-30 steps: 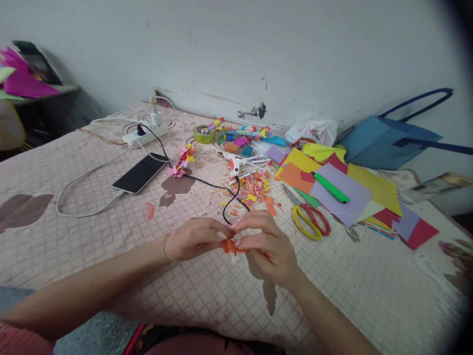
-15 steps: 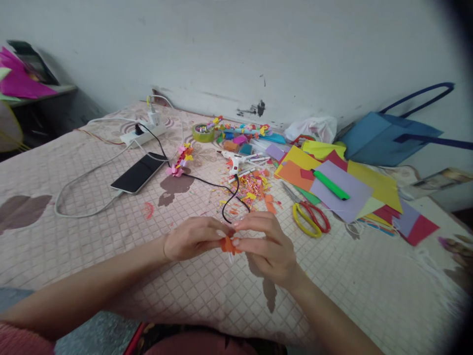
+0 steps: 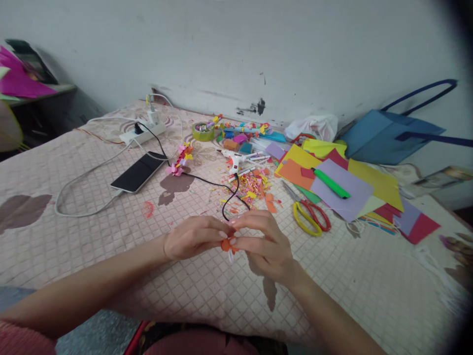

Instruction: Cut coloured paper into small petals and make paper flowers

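Between my two hands, just above the tablecloth, is a small orange paper flower (image 3: 226, 245) with a thin white stick or string end (image 3: 231, 256) hanging below it. My left hand (image 3: 195, 237) pinches it from the left with thumb and forefinger. From the right, the thumb and fingers of my right hand (image 3: 266, 246) close on it, covering part of the petals. Beyond my fingers lie a white glue gun (image 3: 234, 161) with a black cord and a heap of colourful paper scraps (image 3: 253, 187).
Scissors (image 3: 308, 217) with red and yellow handles lie right of my hands, beside coloured paper sheets (image 3: 343, 192) bearing a green cutter (image 3: 331, 184). At left are a charging phone (image 3: 139, 172), a power strip (image 3: 144, 133) and a decorated pink flower piece (image 3: 180, 160). A blue bag (image 3: 391, 135) stands behind.
The orange flower has turned slightly between my fingertips, and less of it shows now. Both hands stay in nearly the same place; the view shifts a little.
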